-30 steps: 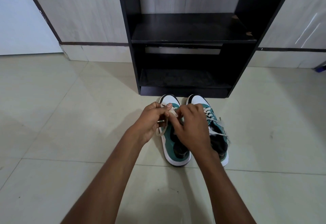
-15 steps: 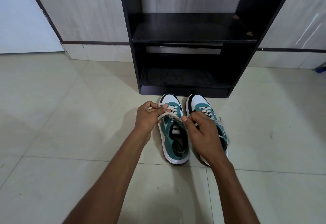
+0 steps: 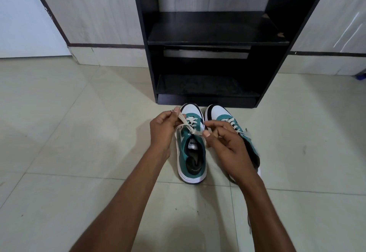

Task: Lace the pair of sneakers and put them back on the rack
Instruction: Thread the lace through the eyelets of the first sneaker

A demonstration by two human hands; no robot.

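Two teal, white and black sneakers stand side by side on the floor tiles, toes toward the black rack [image 3: 213,39]. The left sneaker [image 3: 191,158] has cream laces [image 3: 190,127] drawn into a knot above its tongue. My left hand [image 3: 163,130] pinches one lace loop up and to the left. My right hand [image 3: 225,142] pinches the other lace end by the knot and covers much of the right sneaker [image 3: 219,115], whose laces show across its front.
The rack has an upper shelf and a lower shelf [image 3: 206,91], both bare, right behind the shoes. Pale wood-look wall panels flank it. A blue object [image 3: 361,76] peeks in at the far right edge. Light floor tiles spread all around.
My hands have drawn apart from above the left sneaker, pulling the lace ends outward so the knot sits tight. The shoe's tongue and opening are now uncovered.
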